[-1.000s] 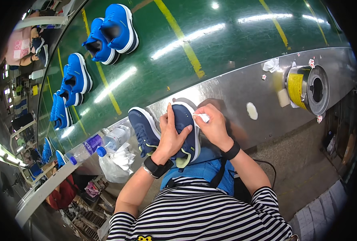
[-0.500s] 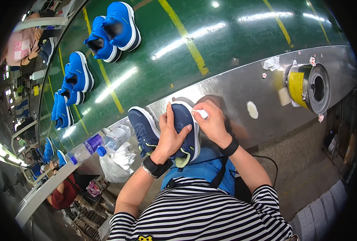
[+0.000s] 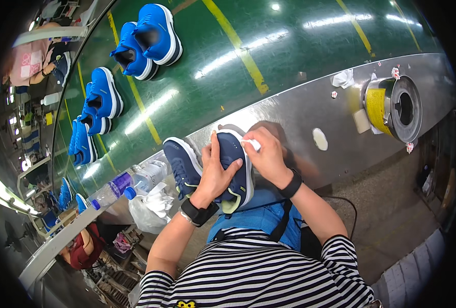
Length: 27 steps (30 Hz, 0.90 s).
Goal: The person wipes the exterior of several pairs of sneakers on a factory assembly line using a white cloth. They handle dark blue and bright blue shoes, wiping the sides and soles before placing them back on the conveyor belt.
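Note:
My left hand (image 3: 216, 174) is wrapped round a navy sneaker (image 3: 231, 146) with a white sole and a pale green collar lining, its toe pointing away from me. Between the fingertips of my right hand (image 3: 269, 160) a small white wad (image 3: 254, 145), cloth or tissue, is pinched against the right side of that sneaker's toe, by the sole edge. A matching navy sneaker (image 3: 178, 158) lies just left of my left hand.
Blue sneakers (image 3: 153, 38) stand in pairs on the green belt (image 3: 197, 97). Two plastic bottles (image 3: 148, 177) and a white plastic bag (image 3: 148, 213) are at the left. On the metal ledge (image 3: 341, 133) are a round metal can (image 3: 397, 110), crumpled tissue (image 3: 343, 78) and a whitish patch (image 3: 319, 139).
My right hand has shifted slightly left with the white wad, closer in on the toe's edge. My left hand keeps its hold on the sneaker. The view has shifted a little.

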Available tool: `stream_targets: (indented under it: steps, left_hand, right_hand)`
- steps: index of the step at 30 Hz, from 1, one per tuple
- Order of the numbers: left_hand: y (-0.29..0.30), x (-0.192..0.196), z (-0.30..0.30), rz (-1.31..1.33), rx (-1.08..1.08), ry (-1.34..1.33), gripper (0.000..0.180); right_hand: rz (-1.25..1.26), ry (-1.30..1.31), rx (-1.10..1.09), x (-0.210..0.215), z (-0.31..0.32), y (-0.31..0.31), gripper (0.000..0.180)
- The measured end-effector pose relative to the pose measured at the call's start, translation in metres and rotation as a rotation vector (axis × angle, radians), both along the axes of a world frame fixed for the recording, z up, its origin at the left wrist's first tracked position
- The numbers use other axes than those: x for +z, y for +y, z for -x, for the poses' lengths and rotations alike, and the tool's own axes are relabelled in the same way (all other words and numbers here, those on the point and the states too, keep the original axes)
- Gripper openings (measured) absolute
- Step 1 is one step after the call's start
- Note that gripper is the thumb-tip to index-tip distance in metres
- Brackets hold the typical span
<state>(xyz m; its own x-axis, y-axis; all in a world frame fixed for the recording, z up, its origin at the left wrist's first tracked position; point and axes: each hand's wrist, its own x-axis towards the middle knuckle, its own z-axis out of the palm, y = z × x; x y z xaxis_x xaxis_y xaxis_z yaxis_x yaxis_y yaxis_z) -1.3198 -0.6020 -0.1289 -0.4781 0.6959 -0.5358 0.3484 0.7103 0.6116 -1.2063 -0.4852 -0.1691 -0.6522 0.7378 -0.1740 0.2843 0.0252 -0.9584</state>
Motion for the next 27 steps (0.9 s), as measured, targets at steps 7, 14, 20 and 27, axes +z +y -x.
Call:
stream_targets:
  steps: [7, 14, 20, 27]
  left_hand:
    - [0.001, 0.002, -0.002, -0.008, 0.009, 0.002, 0.096]
    - [0.001, 0.001, -0.001, -0.013, 0.005, 0.003, 0.096]
    - [0.0, 0.0, 0.0, -0.018, -0.001, 0.006, 0.096]
    - [0.0, -0.001, 0.001, -0.031, 0.005, 0.004, 0.096]
  right_hand:
    - [-0.142, 0.174, -0.186, -0.001, -0.005, -0.009, 0.011]
    - [-0.144, 0.204, -0.085, -0.005, -0.009, -0.02, 0.012]
    - [-0.176, 0.147, -0.068, -0.002, -0.02, -0.028, 0.012]
    - [-0.241, 0.163, -0.091, -0.005, -0.006, -0.02, 0.012]
